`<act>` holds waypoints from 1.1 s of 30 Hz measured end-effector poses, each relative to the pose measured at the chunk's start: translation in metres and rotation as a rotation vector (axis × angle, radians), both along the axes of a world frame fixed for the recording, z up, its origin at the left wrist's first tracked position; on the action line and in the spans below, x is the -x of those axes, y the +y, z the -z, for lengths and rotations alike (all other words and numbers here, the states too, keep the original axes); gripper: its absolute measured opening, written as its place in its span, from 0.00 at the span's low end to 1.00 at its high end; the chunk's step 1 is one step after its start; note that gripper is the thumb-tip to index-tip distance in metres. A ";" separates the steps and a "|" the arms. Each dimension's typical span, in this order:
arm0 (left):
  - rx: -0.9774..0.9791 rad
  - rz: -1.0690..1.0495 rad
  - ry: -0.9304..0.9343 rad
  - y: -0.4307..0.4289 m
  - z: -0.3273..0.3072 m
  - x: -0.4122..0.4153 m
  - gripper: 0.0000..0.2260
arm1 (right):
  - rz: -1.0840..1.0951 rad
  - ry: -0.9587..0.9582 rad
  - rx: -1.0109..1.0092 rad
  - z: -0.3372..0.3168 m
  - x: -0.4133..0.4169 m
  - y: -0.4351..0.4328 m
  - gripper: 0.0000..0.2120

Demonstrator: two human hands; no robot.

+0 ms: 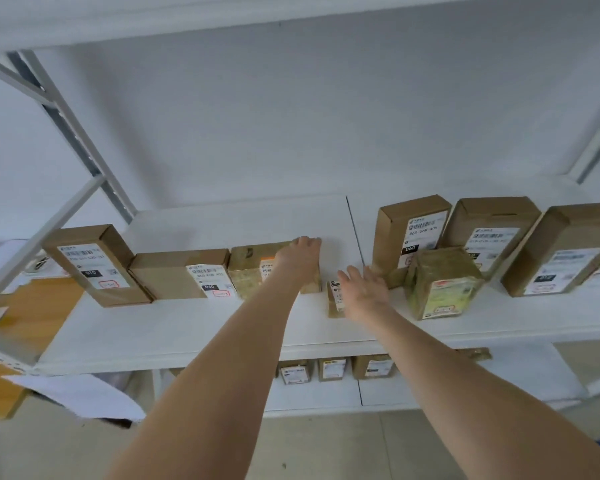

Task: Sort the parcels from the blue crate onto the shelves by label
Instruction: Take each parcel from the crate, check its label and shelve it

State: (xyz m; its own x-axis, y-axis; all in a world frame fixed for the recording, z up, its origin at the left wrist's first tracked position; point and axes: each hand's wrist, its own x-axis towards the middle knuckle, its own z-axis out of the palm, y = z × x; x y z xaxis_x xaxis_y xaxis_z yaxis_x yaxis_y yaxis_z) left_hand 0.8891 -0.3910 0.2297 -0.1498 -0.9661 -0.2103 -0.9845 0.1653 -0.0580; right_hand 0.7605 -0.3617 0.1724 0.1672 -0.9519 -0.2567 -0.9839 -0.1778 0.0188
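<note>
Looks well underway: a row of parcels already lines the white shelf (187, 327), with more below. Left hand (300, 259) sits on the taped parcel (250, 271) mid-shelf, fingers hooked over its far edge. Right hand (364, 292) is spread open and empty, just beside a small parcel (336, 301). Can't see into the crate, so no idea what's left.
</note>
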 end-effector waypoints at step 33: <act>-0.065 -0.040 -0.038 -0.033 0.020 -0.009 0.32 | 0.003 -0.039 0.154 0.010 -0.013 -0.019 0.36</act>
